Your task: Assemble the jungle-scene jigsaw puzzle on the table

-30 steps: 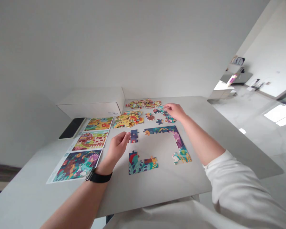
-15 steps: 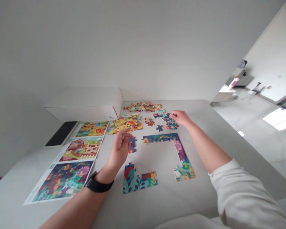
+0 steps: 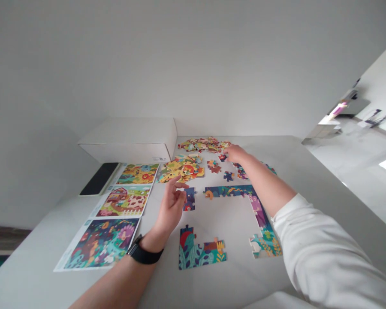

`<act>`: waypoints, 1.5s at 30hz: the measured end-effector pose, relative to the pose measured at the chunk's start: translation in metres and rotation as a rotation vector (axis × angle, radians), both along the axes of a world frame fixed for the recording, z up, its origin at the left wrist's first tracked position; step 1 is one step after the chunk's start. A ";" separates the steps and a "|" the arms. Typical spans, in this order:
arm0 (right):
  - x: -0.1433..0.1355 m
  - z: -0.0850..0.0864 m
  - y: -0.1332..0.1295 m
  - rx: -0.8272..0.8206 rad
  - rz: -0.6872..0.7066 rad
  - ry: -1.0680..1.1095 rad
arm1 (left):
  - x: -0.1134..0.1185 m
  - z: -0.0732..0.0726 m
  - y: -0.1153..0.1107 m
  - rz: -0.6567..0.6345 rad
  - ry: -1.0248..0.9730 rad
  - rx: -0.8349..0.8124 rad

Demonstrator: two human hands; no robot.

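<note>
My left hand (image 3: 171, 204), with a black watch on the wrist, hovers beside a dark blue puzzle section (image 3: 189, 199). Its fingers are loosely bent and apart. At the back, my right hand (image 3: 235, 153) has its fingertips pinched at a dark blue and red puzzle piece (image 3: 223, 158); the grip is partly hidden. Nearer me lie a joined top-and-right border (image 3: 230, 191) and a teal lower-left corner section (image 3: 201, 254). A brown piece (image 3: 214, 166) and a dark blue piece (image 3: 228, 176) lie loose. My right forearm covers part of a dark pile (image 3: 242, 171).
A yellow pile (image 3: 183, 168) and a mixed pile (image 3: 201, 144) of puzzle pieces lie at the back. On the left are a white box (image 3: 125, 150), a dark-screened phone (image 3: 99, 179) and a sheet with three printed pictures (image 3: 103, 242). A wall stands behind the table.
My right hand has moved left from the dark pile to the blue and red piece. My left hand stays near the blue section, its fingers a little more spread. The view has shifted left.
</note>
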State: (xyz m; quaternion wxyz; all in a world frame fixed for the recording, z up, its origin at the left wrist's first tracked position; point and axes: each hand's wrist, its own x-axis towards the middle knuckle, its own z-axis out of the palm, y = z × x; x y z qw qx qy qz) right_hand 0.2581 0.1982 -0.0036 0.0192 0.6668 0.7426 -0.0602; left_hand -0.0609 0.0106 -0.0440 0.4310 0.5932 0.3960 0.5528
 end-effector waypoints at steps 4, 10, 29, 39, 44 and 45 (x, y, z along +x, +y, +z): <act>0.003 0.000 0.009 -0.041 0.029 -0.009 | 0.001 0.002 -0.002 0.018 -0.007 -0.039; 0.012 -0.002 0.002 0.081 0.045 0.180 | 0.002 -0.003 -0.001 0.008 -0.026 -0.033; -0.058 0.037 -0.199 0.119 0.189 1.140 | 0.004 0.049 -0.014 -0.035 0.290 0.131; -0.100 -0.020 -0.222 0.147 0.107 1.289 | -0.008 0.026 -0.029 -0.177 0.255 -0.082; -0.103 -0.035 -0.226 0.114 0.067 1.330 | -0.011 0.020 -0.025 -0.214 0.291 -0.095; -0.104 -0.035 -0.226 0.101 0.067 1.340 | -0.010 0.021 -0.026 -0.220 0.303 -0.095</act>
